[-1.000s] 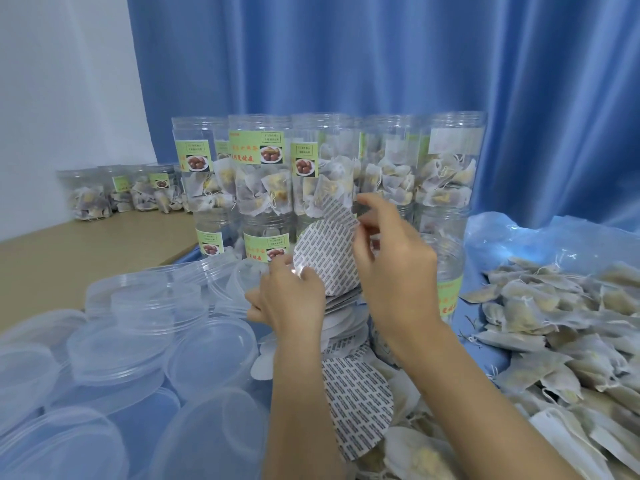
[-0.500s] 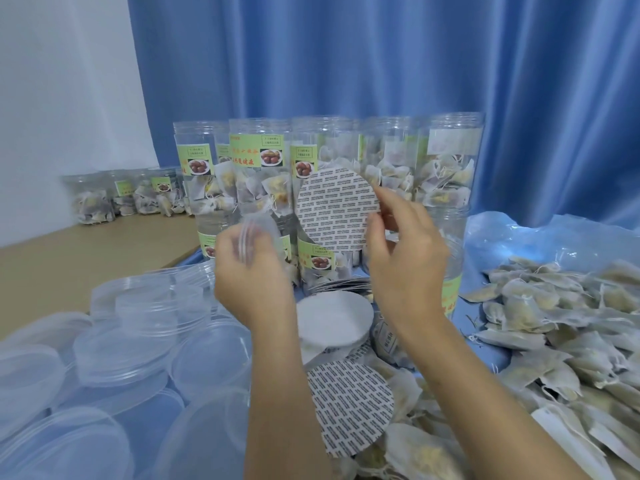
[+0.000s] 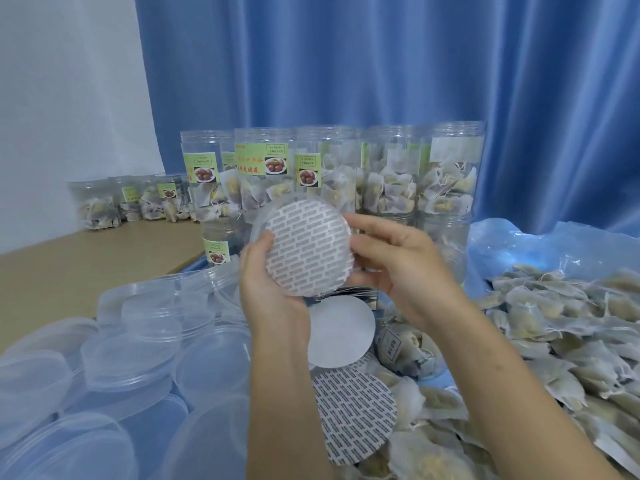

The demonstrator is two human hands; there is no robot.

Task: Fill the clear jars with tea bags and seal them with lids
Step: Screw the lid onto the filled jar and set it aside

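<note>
Here both hands meet in front of the stacked jars. The left hand [image 3: 268, 292] cups a clear round plastic lid [image 3: 263, 220] from below, thumb curled over its near rim, while the right hand [image 3: 401, 268] pinches the right edge of a round white liner disc printed with grey lettering [image 3: 308, 247], which sits against the lid's open face. Behind them stand tall clear plastic jars with green labels [image 3: 384, 174], part-filled with pale tea bags and without lids. To the left lies a heap of more clear lids [image 3: 138, 344]; to the right, loose tea bags [image 3: 561, 327] are spread on blue plastic sheeting [image 3: 519, 244]. Below the hands lie a plain white disc [image 3: 341, 332] and another printed disc [image 3: 353, 415].
</note>
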